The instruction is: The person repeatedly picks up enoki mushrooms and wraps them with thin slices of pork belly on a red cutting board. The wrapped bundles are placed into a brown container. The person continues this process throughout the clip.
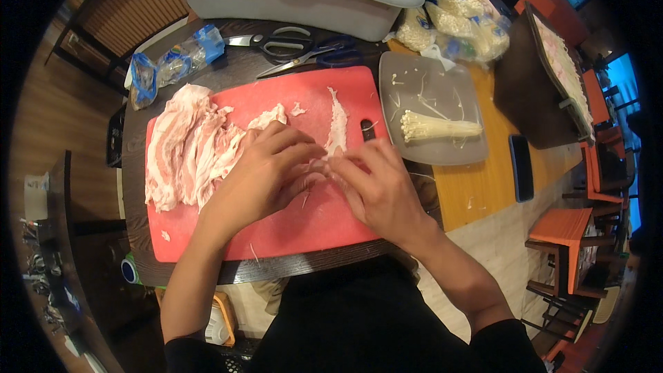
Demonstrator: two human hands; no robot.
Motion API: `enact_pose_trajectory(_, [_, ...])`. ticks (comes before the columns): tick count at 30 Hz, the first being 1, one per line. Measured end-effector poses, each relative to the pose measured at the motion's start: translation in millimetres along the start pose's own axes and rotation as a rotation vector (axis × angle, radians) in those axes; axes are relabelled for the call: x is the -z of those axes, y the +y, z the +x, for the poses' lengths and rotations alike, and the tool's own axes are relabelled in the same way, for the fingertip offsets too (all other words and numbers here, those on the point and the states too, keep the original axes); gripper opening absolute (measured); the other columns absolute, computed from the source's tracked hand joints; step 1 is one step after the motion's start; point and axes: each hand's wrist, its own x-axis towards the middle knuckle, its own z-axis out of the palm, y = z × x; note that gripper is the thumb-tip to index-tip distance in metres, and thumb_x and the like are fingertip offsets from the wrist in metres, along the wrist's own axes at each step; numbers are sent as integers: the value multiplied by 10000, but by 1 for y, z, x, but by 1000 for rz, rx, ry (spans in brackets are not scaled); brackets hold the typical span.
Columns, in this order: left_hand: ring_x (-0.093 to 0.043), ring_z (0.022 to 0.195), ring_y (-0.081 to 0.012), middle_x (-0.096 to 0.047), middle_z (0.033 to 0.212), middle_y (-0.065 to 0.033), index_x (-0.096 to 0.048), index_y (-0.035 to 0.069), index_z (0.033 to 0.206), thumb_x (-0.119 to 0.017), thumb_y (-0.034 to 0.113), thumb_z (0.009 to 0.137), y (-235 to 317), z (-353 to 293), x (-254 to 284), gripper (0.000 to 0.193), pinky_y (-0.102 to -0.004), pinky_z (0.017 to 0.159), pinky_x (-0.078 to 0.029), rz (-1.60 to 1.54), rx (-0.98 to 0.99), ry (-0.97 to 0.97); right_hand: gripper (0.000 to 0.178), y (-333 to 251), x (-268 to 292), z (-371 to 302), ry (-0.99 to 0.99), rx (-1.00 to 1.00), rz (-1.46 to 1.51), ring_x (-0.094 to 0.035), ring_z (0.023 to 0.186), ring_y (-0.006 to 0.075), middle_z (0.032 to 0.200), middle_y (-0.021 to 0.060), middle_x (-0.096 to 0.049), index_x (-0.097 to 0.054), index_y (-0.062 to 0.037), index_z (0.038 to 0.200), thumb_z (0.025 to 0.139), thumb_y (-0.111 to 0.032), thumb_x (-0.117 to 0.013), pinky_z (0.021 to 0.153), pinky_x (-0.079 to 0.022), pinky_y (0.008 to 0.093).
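Both my hands meet over a red cutting board. A thin strip of pale pink raw meat lies on the board and runs under my fingertips. My left hand has its fingers bent in on the near end of the strip. Opposite it, my right hand pinches the same end, thumb and fingers together. What lies inside the fingers is partly hidden. A heap of raw meat slices covers the board's left side. To the right, an enoki mushroom bundle rests on a grey board.
Two pairs of scissors and a crumpled plastic wrapper lie beyond the red board. A grey plastic tub stands behind. Bagged enoki, a dark upright container and a phone are at right.
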Motion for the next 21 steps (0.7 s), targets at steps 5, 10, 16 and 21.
enact_pose_trajectory(5, [-626, 1067, -282, -696, 1030, -44, -753, 76, 1016, -878, 153, 804, -2, 9, -4, 258, -456, 919, -458, 150, -108, 41, 209, 6, -4, 9, 86, -45, -23, -606, 1021, 337, 1054, 129, -625, -698, -47, 1107, 912, -90, -759, 921, -508, 456])
enact_pose_trajectory(10, [-628, 1082, -280, -696, 1042, -38, -743, 80, 1032, -877, 184, 812, 9, 3, 5, 278, -466, 913, -447, 104, -32, -115, 175, 2, 11, -2, -59, 37, 71, -606, 1011, 342, 1026, 122, -627, -713, -53, 1068, 905, -83, -769, 918, -512, 451])
enact_pose_trajectory(16, [-628, 1153, -283, -701, 1141, -45, -750, 89, 1085, -868, 216, 837, 18, -2, -5, 303, -478, 964, -447, 151, -21, 6, 178, 12, 10, 0, -7, 16, 73, -608, 1009, 344, 1037, 120, -637, -711, -53, 1058, 889, -70, -761, 916, -517, 459])
enact_pose_trajectory(21, [-625, 1172, -292, -702, 1175, -57, -727, 96, 1159, -868, 235, 831, 4, 10, -10, 383, -487, 973, -440, 229, -89, 100, 348, 16, 8, 9, 19, 57, 13, -623, 1010, 330, 1100, 114, -661, -731, -28, 1177, 842, -40, -819, 917, -515, 450])
